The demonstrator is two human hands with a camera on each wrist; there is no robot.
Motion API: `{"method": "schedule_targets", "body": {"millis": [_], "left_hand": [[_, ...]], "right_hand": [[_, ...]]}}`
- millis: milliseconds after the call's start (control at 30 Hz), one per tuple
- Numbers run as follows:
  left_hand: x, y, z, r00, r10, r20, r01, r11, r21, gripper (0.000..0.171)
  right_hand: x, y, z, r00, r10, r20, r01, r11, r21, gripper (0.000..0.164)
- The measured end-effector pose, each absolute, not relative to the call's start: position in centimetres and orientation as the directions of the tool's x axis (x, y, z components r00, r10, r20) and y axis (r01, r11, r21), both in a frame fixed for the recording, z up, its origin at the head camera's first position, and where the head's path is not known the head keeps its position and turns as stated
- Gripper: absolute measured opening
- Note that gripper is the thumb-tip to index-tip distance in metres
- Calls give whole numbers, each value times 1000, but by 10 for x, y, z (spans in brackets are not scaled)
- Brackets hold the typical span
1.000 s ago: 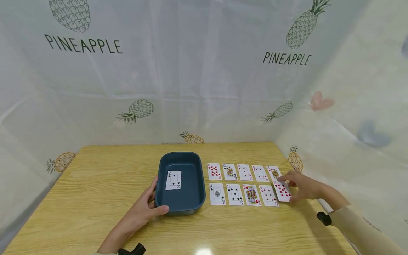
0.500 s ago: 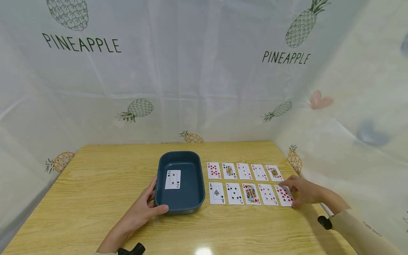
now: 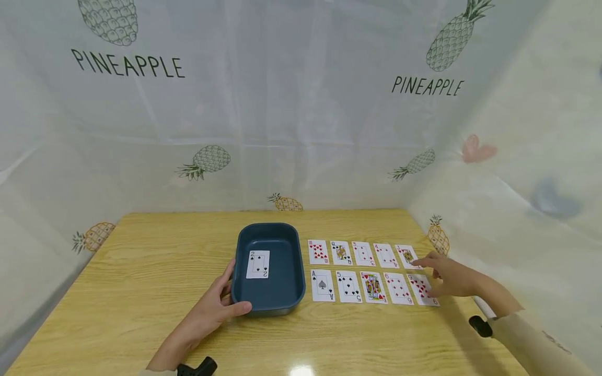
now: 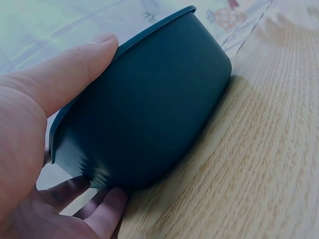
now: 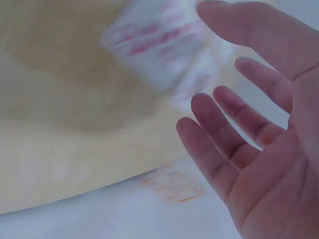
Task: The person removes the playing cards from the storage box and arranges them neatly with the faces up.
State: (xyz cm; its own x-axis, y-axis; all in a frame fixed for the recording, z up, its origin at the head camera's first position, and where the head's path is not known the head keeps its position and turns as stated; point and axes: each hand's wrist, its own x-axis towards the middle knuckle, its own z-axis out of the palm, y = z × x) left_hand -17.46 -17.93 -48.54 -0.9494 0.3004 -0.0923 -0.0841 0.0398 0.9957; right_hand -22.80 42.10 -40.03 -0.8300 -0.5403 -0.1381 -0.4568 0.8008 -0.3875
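In the head view my left hand (image 3: 211, 308) grips the near left corner of a dark blue tub (image 3: 282, 295), its thumb over the rim. The left wrist view shows the fingers around the lower side of the tub (image 4: 154, 99). A two of spades (image 3: 258, 265) lies face up inside. My right hand (image 3: 453, 277) hovers over the right end of two card rows, fingers spread and nothing held. Beneath it lie a jack (image 3: 405, 253) and a nine of hearts (image 3: 417, 284), partly covered. A red-marked card (image 5: 149, 40) is blurred in the right wrist view.
Two rows of face-up cards lie right of the tub, among them an ace of spades (image 3: 322, 286), a king (image 3: 373, 287) and a ten of hearts (image 3: 318, 252). Pineapple-printed cloth (image 3: 282, 120) hangs behind and beside the wooden table (image 3: 141, 271).
The right hand has set the nine of hearts down at the end of the front row, below the jack, and let go of it. The left hand has stayed on the tub.
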Motion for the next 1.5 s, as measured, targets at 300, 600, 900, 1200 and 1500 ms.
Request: {"method": "schedule_targets", "body": {"millis": [300, 600, 900, 1200, 1500], "left_hand": [[-173, -180, -480, -951, 296, -92, -85, 38, 996, 113], [-172, -178, -482, -947, 304, -107, -99, 42, 994, 115], [-174, -179, -484, -939, 334, -82, -78, 26, 997, 111], [-173, -179, -484, -938, 335, -90, -88, 21, 996, 109], [-175, -181, -485, -923, 381, -57, -63, -3, 998, 107]], "right_hand": [[-249, 314, -350, -754, -651, 86, -641, 701, -314, 68], [-269, 191, -353, -705, -699, 118, -658, 583, -476, 75], [-290, 102, -386, -688, -725, -24, -602, 590, -538, 85], [-304, 64, -409, -670, -731, -130, -608, 641, -469, 92], [-308, 42, -424, -695, -694, -188, -608, 707, -361, 92]]}}
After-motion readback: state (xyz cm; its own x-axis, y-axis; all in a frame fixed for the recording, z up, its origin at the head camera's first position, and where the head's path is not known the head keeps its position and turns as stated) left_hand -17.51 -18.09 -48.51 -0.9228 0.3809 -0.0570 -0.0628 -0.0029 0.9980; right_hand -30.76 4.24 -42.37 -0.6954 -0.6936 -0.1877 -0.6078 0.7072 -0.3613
